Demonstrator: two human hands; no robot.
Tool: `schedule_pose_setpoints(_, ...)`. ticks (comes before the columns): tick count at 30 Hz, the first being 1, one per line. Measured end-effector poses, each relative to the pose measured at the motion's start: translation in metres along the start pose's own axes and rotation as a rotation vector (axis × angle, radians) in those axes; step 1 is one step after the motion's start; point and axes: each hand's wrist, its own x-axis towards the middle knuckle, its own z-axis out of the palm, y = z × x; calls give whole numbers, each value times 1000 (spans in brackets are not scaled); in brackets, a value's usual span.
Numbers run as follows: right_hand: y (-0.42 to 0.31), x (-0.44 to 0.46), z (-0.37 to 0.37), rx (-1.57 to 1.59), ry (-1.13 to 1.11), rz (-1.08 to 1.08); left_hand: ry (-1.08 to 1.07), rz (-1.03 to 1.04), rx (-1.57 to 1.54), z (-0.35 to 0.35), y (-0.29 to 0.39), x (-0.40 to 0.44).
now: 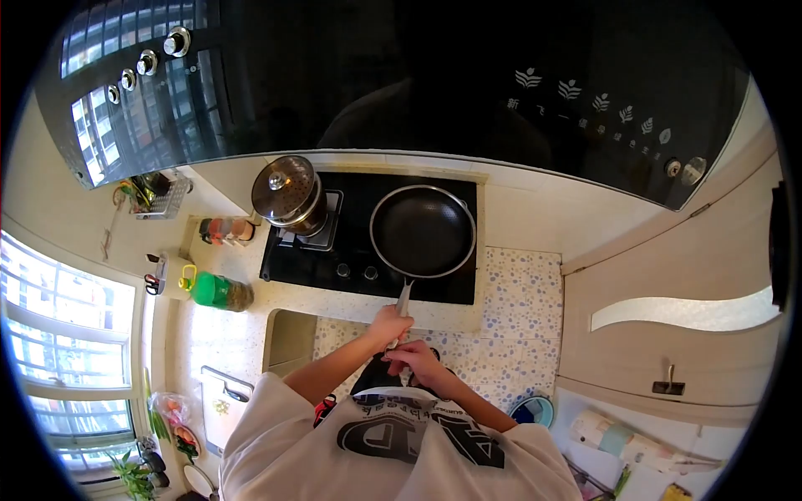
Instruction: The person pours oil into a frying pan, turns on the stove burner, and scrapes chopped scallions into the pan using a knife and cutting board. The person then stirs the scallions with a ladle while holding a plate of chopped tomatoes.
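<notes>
"Where is the pan?"

"The round, dark frying pan with a metal rim (423, 231) sits over the right side of the black glass stove (351, 269), covering whatever burner is under it. Its slim grey metal handle (404, 299) points back toward the person."

"And the hands?"

"The left hand (390, 326) is closed around the handle. The right hand (415, 359) is just below it, fingers bent near the handle's end; I can't tell whether they touch it."

"Does anything crowd the pan?"

"On its left, apart from it, a shiny metal pot (307, 219) stands on the other burner under a glass lid with a round knob (282, 188). The glossy black range hood (376, 92) spans the space beyond the stove."

"Further out?"

"Left of the stove, small spice jars with reddish contents (227, 231) stand on the pale speckled tabletop (190, 338), with a green-labelled plastic jug with a yellow handle (219, 291) nearer the person. Nearer still are the recessed sink (289, 341) and a white cutting board (220, 417) with a dark-handled knife (237, 393) on it."
</notes>
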Motion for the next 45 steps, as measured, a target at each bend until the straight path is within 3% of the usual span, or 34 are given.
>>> schedule_pose_setpoints(5, -13, 7, 7, 8, 31, 47, 100, 27, 111, -11, -2, 5)
schedule_pose_setpoints(11, -5, 46, -24, -62, 140, -56, 199, 57, -120, -1, 12, 43)
schedule_pose_setpoints(19, -10, 57, -68, -58, 279, -147, 54, 136, -230, 29, 22, 99)
schedule_pose_setpoints(27, -4, 21, -80, -53, 328, -124, -39, 126, -72, 64, 22, 89)
schedule_pose_setpoints(33, 6, -11, -50, -119, 284, -5, -127, 62, -3, 58, 8, 44)
schedule_pose_setpoints(39, -8, -36, -11, -212, 55, 84, -143, 12, 120, 33, 0, -13)
schedule_pose_setpoints(43, -16, -44, 8, -178, -81, 66, -99, -43, 70, 18, 11, -50)
schedule_pose_setpoints(45, -14, -42, 13, -171, -118, 71, -41, -25, 57, 8, -14, -37)
